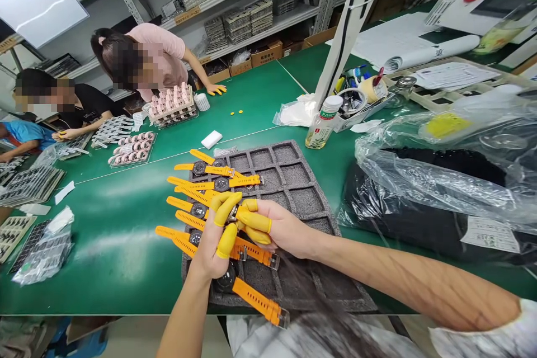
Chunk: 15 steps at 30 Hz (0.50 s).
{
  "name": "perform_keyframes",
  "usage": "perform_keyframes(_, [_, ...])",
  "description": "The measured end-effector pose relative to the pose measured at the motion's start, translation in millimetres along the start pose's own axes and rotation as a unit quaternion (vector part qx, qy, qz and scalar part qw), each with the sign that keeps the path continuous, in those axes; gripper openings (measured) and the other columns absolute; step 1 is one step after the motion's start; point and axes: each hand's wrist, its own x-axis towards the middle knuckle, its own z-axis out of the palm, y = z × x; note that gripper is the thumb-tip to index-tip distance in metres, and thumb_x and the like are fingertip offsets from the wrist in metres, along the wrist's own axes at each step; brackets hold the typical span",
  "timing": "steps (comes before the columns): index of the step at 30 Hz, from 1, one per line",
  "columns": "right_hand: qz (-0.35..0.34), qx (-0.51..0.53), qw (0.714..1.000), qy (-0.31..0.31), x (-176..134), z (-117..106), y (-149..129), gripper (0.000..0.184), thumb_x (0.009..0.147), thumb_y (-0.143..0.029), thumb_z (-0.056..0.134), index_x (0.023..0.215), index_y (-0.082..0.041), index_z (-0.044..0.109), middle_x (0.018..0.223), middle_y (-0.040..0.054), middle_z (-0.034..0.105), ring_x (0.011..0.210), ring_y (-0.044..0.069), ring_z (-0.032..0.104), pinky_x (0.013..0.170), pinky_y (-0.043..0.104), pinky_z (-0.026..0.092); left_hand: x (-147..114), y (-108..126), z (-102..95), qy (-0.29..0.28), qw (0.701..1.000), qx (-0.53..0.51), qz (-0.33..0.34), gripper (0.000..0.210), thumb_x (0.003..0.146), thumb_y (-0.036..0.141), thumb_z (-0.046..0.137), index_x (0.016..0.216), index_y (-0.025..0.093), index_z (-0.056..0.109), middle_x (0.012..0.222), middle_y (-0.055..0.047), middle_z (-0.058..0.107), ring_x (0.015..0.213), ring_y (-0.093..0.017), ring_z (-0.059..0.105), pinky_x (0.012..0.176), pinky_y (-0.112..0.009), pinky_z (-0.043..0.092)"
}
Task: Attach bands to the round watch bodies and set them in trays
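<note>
Yellow finger cots cover the fingertips of both hands. My left hand (215, 238) and my right hand (272, 225) meet above the foam tray, closed around a watch (234, 213). Only a dark, metallic edge of it shows; the fingers hide the rest. Beneath them, the grey foam tray (305, 197) is divided into square compartments. Several smartwatches with orange straps lie across its left side, among them one watch (221, 183) beyond my hands. Closest to me, another watch (257, 297) lies with its buckle end over the tray's front edge.
A drink bottle (323, 123) stands behind the tray, beside a box of pens and tape (361, 98). Plastic-wrapped black material (419, 190) lies at right. Across the green table (126, 218), co-workers sit near trays of pink parts (172, 103). A white post (350, 28) rises behind the bottle.
</note>
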Motion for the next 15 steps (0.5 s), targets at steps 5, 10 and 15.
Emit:
perform_keyframes(5, [0.006,-0.001,1.000,0.008,-1.5,2.2,-2.2,0.050,0.084,-0.060,0.083,0.085,-0.020,0.052,0.050,-0.0137,0.040,0.039,0.005,0.023,0.037,0.019,0.017,6.3,4.6,4.0,0.016,0.998,0.055,0.035,0.045,0.109,0.025,0.043,0.153,0.027,0.051,0.135,-0.012,0.057,0.128,-0.023,0.057,0.112,-0.041,0.049])
perform_keyframes(10, [-0.004,-0.003,1.000,0.002,0.0,-1.5,1.9,0.049,0.082,-0.055,0.086,0.088,-0.018,0.054,0.053,-0.0136,0.041,0.042,0.004,0.023,0.040,0.020,0.017,6.8,5.7,2.4,0.016,0.992,0.121,0.038,0.040,0.105,0.020,0.048,0.144,0.026,0.056,0.132,-0.010,0.054,0.122,-0.022,0.057,0.107,-0.039,0.051])
perform_keyframes(15, [-0.022,-0.023,0.999,0.014,-1.4,-2.8,5.0,0.051,0.081,-0.058,0.086,0.091,-0.018,0.057,0.058,-0.0121,0.043,0.046,0.005,0.027,0.044,0.020,0.019,4.9,7.4,-3.9,-0.033,0.992,0.118,0.031,0.048,0.104,0.021,0.044,0.151,0.026,0.050,0.140,-0.012,0.051,0.130,-0.027,0.055,0.112,-0.045,0.049])
